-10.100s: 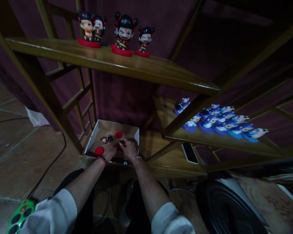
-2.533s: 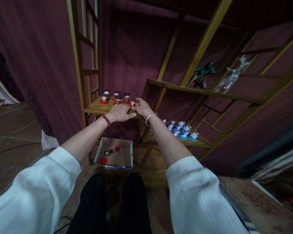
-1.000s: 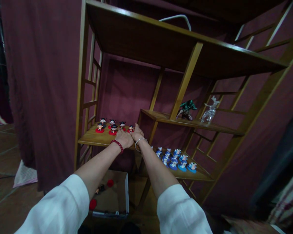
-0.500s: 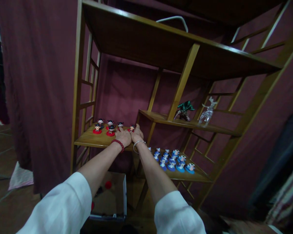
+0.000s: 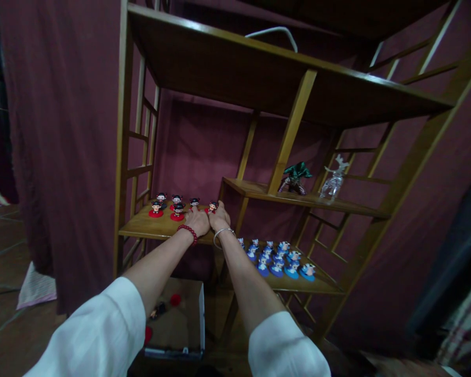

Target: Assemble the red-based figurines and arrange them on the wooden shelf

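Left hand [image 5: 198, 222] and right hand [image 5: 220, 217], finger closure unclear, are at two of six small black-haired figurines [image 5: 178, 210] near the brown wooden shelf's [image 5: 145, 225] right edge.

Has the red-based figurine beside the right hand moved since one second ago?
Yes. The figurine beside the right hand has shifted rightward, nearer the left corner of the higher shelf.
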`<state>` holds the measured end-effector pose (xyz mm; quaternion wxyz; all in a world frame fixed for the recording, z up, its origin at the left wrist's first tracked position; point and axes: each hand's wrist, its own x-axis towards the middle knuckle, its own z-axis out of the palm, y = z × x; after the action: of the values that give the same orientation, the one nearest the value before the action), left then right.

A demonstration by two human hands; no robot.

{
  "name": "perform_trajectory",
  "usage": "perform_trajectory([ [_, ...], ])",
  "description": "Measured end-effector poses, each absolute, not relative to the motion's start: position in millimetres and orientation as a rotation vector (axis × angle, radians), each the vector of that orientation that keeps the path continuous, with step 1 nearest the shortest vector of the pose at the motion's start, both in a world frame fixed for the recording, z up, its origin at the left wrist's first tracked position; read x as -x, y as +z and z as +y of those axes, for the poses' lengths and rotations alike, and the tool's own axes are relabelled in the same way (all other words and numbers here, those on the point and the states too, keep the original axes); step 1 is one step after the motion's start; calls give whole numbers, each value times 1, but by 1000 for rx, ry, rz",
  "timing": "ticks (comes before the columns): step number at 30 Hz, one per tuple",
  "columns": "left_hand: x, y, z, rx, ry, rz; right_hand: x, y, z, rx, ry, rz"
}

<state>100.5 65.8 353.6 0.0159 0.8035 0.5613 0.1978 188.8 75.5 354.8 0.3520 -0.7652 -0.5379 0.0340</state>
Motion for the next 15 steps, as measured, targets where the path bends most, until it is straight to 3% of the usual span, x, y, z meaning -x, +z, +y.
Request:
perform_trajectory([
  [15, -97, 357, 74, -2633, 558, 1586, -187, 356, 73, 1983, 101, -1383],
])
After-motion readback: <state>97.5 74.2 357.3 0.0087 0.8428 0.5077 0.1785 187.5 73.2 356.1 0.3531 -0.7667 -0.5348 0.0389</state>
